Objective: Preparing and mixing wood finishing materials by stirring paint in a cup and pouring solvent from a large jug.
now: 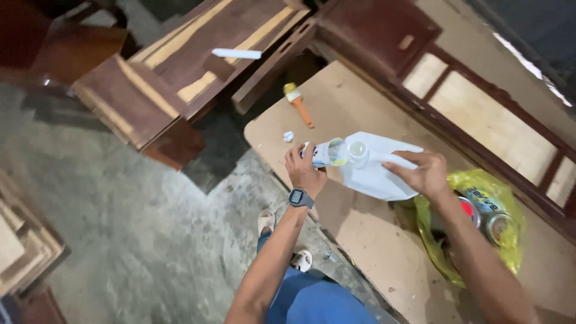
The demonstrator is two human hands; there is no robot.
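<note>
left hand gripping cup, right hand tilting jug

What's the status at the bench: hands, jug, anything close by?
Left hand grips small bottle at jug mouth. Right hand holds tilted white jug. Yellow bag of cans beside right wrist; brush lies beyond.

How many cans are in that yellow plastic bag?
2 show: one can with a red top beside the person's right forearm, another can just right of it, both in the yellow bag. More may be hidden underneath.
</note>
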